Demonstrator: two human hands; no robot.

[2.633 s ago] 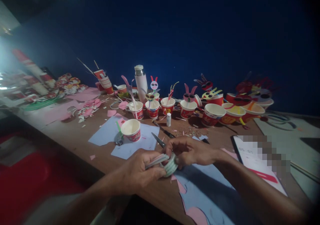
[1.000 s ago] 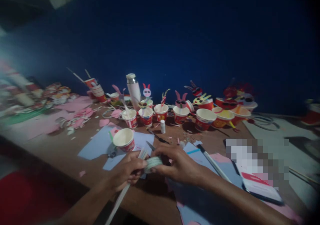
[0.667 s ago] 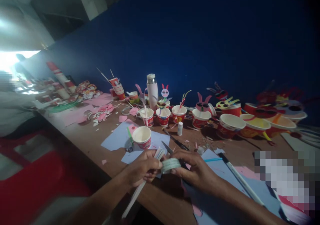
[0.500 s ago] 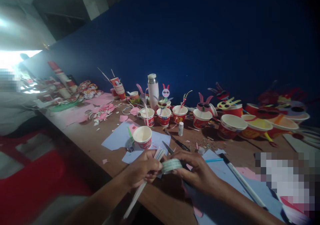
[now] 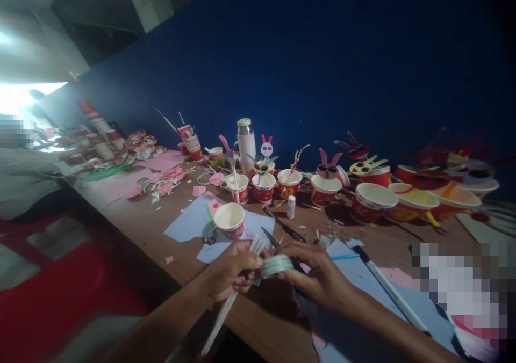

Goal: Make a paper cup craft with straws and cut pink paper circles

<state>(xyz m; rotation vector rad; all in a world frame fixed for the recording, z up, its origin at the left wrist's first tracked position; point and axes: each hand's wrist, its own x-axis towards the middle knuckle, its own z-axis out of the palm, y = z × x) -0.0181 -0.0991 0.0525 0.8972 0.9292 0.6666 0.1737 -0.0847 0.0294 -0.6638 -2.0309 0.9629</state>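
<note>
My left hand (image 5: pixel 229 271) grips several thin white strips (image 5: pixel 221 318), which run past my fingers down over the table's edge. My right hand (image 5: pixel 318 270) holds a pale green roll of tape (image 5: pixel 276 266) between fingers and thumb, close to the upper ends of the strips. Just beyond my hands lie a pair of scissors (image 5: pixel 271 237) and a dark-handled craft knife (image 5: pixel 288 232). A white-and-red paper cup (image 5: pixel 229 221) stands on a pale blue paper sheet (image 5: pixel 184 227) to the left of them.
A row of decorated red paper cups with paper ears and sunglasses (image 5: pixel 328 183) stands along the blue wall, with a steel-topped flask (image 5: pixel 246 147) and glue bottle (image 5: pixel 291 206). A white marker (image 5: pixel 387 285) lies right. A person (image 5: pixel 24 175) sits far left beyond the table edge.
Since the earliest frame, the strips have slid lower through my left hand and the view has swung. Over the last half second, my hands and the roll have barely moved.
</note>
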